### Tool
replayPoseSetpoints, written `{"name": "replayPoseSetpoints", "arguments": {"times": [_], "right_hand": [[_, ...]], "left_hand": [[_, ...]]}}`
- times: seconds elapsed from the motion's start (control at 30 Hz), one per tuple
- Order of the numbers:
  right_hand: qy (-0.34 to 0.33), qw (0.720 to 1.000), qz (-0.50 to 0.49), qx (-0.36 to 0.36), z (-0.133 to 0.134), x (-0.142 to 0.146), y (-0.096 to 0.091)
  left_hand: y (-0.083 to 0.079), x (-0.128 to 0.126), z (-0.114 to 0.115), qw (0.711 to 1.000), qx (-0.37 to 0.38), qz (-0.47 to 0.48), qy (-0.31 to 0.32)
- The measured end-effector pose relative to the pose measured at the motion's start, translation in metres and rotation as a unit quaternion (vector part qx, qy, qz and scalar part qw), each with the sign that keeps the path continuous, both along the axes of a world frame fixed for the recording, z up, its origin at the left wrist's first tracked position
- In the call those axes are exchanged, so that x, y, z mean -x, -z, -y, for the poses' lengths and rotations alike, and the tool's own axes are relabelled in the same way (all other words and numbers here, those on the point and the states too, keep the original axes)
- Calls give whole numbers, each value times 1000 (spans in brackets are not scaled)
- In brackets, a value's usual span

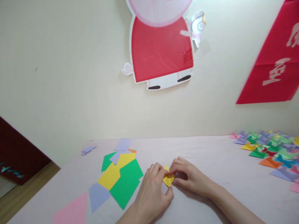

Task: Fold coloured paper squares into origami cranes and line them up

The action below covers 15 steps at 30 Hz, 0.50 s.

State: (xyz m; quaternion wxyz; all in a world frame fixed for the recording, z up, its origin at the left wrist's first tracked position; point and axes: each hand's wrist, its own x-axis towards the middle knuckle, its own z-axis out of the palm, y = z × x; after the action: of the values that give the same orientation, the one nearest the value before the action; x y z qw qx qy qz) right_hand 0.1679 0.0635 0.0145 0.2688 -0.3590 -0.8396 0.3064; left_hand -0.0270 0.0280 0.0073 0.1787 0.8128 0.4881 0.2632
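Observation:
Between my two hands is a small piece of folded yellow paper, with a pointed tip sticking up at its top. My left hand grips its left side, fingers bent over it and thumb near its lower corner. On the other side, my right hand pinches the right edge between thumb and fingertips. The paper is held just at the tabletop, and fingers cover part of its edges. Left of my left hand lie loose flat sheets, among them a green sheet and a yellow sheet.
A pale cloth covers the table, which meets the wall. Rows of folded paper figures in several colours stand at the right. A pink sheet lies front left, a folded purple paper back left. A pig cutout hangs above.

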Motion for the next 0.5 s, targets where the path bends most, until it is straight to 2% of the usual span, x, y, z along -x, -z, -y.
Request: {"name": "replayPoseSetpoints", "arguments": {"times": [0.13,0.37,0.5], "right_hand": [[-2,999,23,-23,0,3,-1],[13,999,22,-40,-1,5,3],[19,999,18,-37,0,5,3]], "left_hand": [[-2,3,2,1000,-11,-10,-5],[-13,6,0,998,-8,-56,28],[-10,8,-4,997,-15,-69,34]]}}
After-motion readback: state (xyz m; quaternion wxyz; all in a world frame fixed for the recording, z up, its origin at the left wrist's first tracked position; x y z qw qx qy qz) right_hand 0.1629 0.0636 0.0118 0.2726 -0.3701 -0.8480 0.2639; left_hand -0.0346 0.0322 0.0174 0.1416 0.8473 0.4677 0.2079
